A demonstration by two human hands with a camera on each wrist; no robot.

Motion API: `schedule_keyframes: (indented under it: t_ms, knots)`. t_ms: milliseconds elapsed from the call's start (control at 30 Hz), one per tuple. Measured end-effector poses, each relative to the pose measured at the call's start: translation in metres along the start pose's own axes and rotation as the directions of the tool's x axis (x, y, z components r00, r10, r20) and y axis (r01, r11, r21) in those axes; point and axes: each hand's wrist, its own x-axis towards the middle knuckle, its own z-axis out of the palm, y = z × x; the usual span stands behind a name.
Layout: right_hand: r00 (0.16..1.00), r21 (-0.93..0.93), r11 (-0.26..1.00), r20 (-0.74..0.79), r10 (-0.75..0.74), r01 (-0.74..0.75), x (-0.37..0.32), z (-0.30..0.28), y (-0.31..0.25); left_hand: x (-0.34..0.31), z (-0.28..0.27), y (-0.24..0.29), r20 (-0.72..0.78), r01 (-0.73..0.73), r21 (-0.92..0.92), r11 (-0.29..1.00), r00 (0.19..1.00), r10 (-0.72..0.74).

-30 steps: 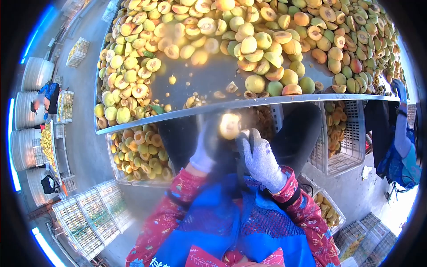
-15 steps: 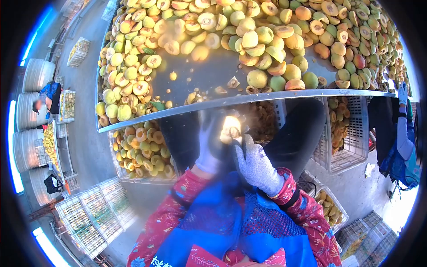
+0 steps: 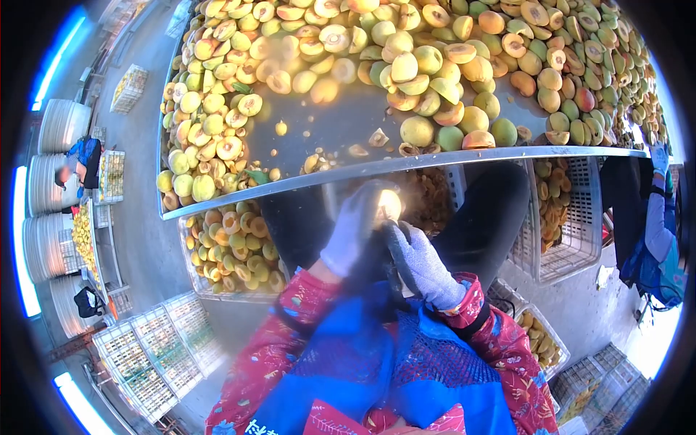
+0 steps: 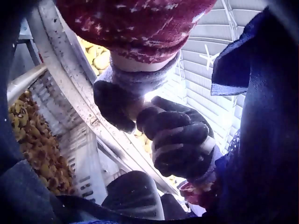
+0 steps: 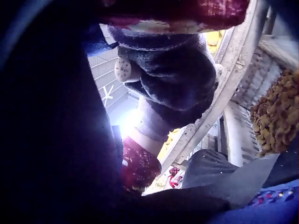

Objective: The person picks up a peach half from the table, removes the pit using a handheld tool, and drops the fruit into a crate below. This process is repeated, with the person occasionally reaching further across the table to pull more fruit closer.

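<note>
In the head view my left hand, gloved, holds a bright, glare-washed fruit in front of my lap. Close against it is my gloved right hand. The left wrist view has my right hand with dark-coated fingers curled round a pale handle, beside my left hand. From the right wrist, the handle's round dotted end sticks out of my right hand; its working end is hidden. My left hand is partly covered behind it.
A metal-edged table carries many whole and halved fruits. Beneath its edge stand crates of halves, one at left, another at right. Another worker is at far right, and one at far left. Crates stand lower left.
My left hand has tilted inward over the fruit, its fingers now nearer my right hand. The fruit has shifted slightly right and up. My right hand has turned a little downward.
</note>
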Motion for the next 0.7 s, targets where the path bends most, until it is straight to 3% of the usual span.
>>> schedule_keyframes:
  t_ms: [33, 100, 167, 233, 267, 300, 400, 433, 533, 600, 633, 700]
  knots:
    - [0.990, 0.068, 0.988, 0.045, 0.135, -0.138, -0.001, -0.001, 0.002, -0.005, 0.005, -0.008, 0.058, 0.040, 0.092, 0.995, 0.997, -0.045]
    - [0.915, 0.354, 0.844, 0.174, 0.363, -0.402, 0.000, -0.004, -0.001, -0.010, 0.010, -0.002, -0.009, 0.243, -0.050, 0.969, 0.970, -0.243]
    - [0.797, 0.688, 0.434, 0.375, 0.473, -0.582, 0.003, -0.006, -0.006, -0.014, 0.012, 0.007, -0.058, 0.350, -0.204, 0.914, 0.928, -0.368]
    - [0.685, 0.705, -0.001, 0.690, 0.233, -0.709, 0.005, -0.018, 0.006, -0.016, 0.012, 0.014, -0.101, 0.364, -0.358, 0.860, 0.900, -0.423]
    - [0.621, 0.618, -0.209, 0.782, 0.059, -0.758, 0.004, -0.022, 0.010, -0.017, 0.014, 0.013, -0.153, 0.252, -0.294, 0.922, 0.940, -0.305]
    - [0.634, 0.606, -0.304, 0.774, 0.012, -0.735, 0.003, -0.021, 0.005, -0.017, 0.016, 0.010, -0.195, 0.133, -0.223, 0.966, 0.965, -0.178]
    - [0.659, 0.551, -0.451, 0.743, -0.118, -0.702, 0.000, -0.015, 0.011, -0.011, 0.016, 0.005, -0.258, -0.110, 0.021, 0.994, 0.960, 0.112]
    - [0.677, 0.580, -0.449, 0.732, -0.081, -0.680, 0.000, -0.015, 0.009, -0.010, 0.016, 0.004, -0.262, -0.167, 0.105, 0.980, 0.946, 0.189]
    - [0.682, 0.571, -0.437, 0.715, -0.151, -0.695, 0.003, -0.012, 0.010, -0.007, 0.017, 0.013, -0.294, -0.111, 0.043, 0.993, 0.948, 0.119]
    - [0.726, 0.671, -0.385, 0.688, 0.006, -0.633, 0.002, -0.009, -0.007, -0.014, 0.023, 0.022, -0.459, 0.151, -0.287, 0.946, 0.845, -0.274]
    - [0.742, 0.716, -0.345, 0.666, 0.080, -0.606, 0.004, -0.009, -0.016, -0.019, 0.015, 0.009, -0.490, 0.231, -0.215, 0.949, 0.815, -0.309]
    - [0.775, 0.724, -0.288, 0.616, -0.140, -0.627, 0.006, -0.007, 0.000, -0.031, -0.003, -0.019, -0.546, 0.399, -0.085, 0.913, 0.748, -0.378]
